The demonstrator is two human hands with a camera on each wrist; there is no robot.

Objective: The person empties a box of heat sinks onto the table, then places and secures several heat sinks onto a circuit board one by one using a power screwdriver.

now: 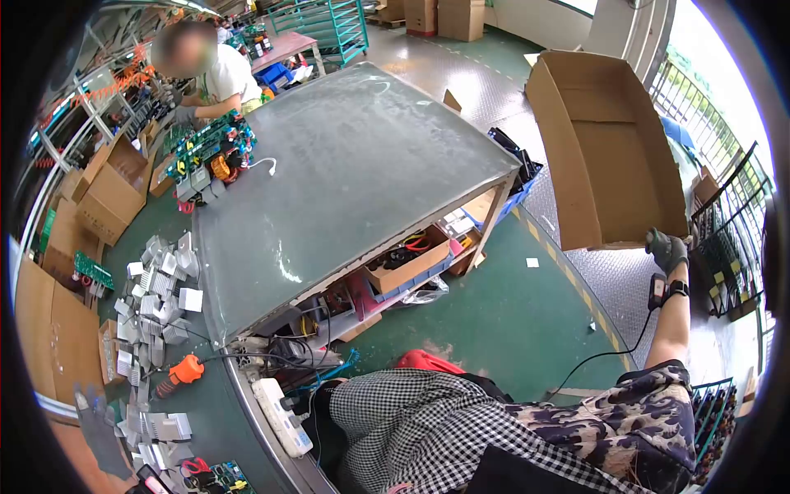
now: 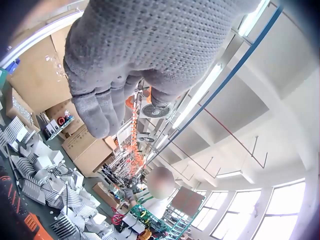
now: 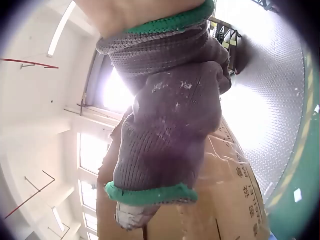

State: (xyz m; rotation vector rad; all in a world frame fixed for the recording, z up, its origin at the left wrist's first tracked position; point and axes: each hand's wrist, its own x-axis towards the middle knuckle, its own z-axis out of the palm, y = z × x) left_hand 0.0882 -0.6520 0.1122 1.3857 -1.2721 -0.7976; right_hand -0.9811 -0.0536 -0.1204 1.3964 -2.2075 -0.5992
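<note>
A large open cardboard box (image 1: 629, 177) is held up at the right of the head view. My gloved right hand (image 1: 666, 251) grips its near corner, and in the right wrist view the same hand (image 3: 167, 125) covers part of the box (image 3: 225, 205), its fingertips mostly hidden. At the lower left of the head view, my gloved left hand (image 1: 103, 432) hangs beside a pile of silver heat sinks (image 1: 152, 305). Its fingers are loosely extended with nothing held in the left wrist view, where the hand (image 2: 145, 55) shows above the heat sinks (image 2: 45, 175).
A grey-topped table (image 1: 346, 181) fills the middle, with circuit boards (image 1: 214, 156) at its far left corner. An orange-handled tool (image 1: 185, 370) and a power strip (image 1: 281, 418) are nearby. Another person (image 1: 230, 78) works beyond. Cartons (image 1: 111, 189) line the left; metal racks (image 1: 732, 239) stand right.
</note>
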